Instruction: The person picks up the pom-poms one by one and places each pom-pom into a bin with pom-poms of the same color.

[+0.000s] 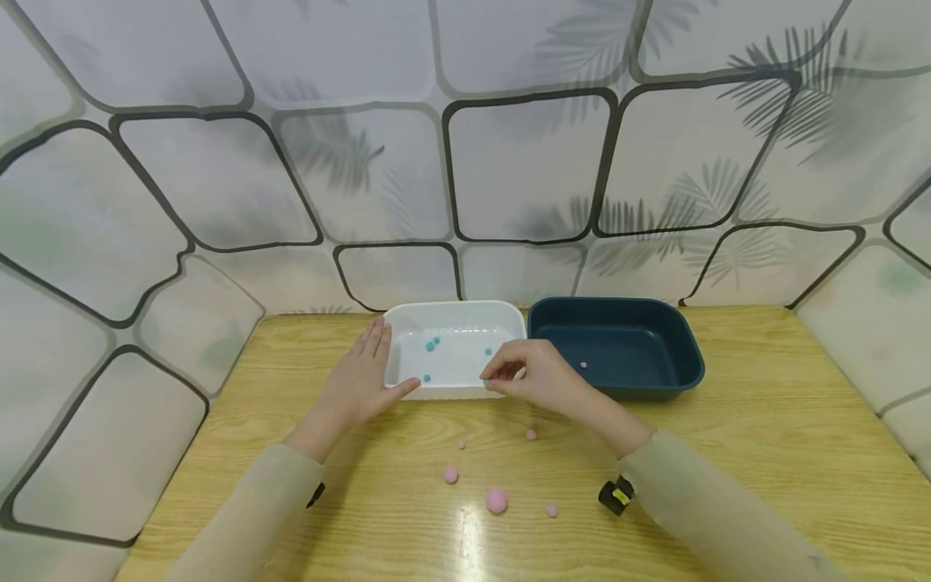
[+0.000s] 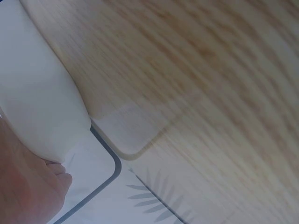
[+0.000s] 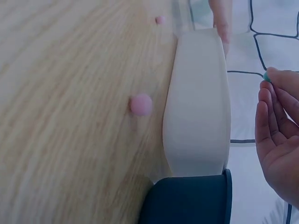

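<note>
My right hand (image 1: 534, 373) pinches a small teal ball (image 3: 266, 76) between thumb and fingertip, over the front right part of the white tray (image 1: 454, 392). My left hand (image 1: 364, 376) rests along that tray's left end, fingers straight, thumb at the front rim. Inside the white tray lie several teal balls (image 1: 431, 346). To its right stands a dark blue tray (image 1: 618, 394) with one small pink ball (image 1: 583, 365) in it. In the left wrist view, the left hand (image 2: 32, 186) shows at the tray's end wall.
On the wooden table (image 1: 393, 517), in front of the trays, several pink balls of different sizes are scattered, the largest pink ball (image 1: 497, 500) nearest me. A patterned wall covering (image 1: 524, 178) rises directly behind both trays.
</note>
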`<state>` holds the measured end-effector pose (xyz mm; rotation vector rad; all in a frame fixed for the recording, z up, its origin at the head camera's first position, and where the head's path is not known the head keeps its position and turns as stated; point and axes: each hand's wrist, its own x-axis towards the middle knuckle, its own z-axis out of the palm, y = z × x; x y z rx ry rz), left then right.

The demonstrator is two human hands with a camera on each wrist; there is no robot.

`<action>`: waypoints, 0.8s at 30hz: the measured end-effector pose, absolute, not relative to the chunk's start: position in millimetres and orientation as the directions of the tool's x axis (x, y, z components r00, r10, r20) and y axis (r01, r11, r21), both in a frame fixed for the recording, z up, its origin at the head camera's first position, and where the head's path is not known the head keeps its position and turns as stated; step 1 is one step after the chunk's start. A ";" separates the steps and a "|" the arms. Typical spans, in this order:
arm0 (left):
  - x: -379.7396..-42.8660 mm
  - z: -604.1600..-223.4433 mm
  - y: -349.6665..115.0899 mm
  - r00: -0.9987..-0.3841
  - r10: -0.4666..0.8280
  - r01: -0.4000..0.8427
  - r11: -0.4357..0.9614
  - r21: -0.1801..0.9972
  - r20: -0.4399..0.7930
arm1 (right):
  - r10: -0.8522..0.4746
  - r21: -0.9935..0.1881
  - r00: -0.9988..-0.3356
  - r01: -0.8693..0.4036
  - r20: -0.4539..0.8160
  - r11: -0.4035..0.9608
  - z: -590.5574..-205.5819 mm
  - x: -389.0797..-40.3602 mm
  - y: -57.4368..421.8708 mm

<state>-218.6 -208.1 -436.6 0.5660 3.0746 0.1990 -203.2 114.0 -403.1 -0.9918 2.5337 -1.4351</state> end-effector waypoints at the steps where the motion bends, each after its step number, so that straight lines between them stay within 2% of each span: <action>1: -218.5 -436.5 -208.2 -0.935 0.355 0.354 0.927 0.126 0.013 | -0.556 -0.790 -0.793 -0.499 0.250 0.356 -402.0 -205.3 113.7; 13: -218.9 -436.8 -208.1 -0.932 0.363 0.363 0.924 0.124 0.024 | -0.498 -0.770 -0.820 -0.503 0.282 0.393 -392.9 -235.3 101.4; 24: -219.9 -436.6 -208.6 -0.930 0.368 0.368 0.922 0.122 0.023 | -0.392 -0.775 -0.902 -0.375 0.180 0.508 -400.6 -267.7 101.4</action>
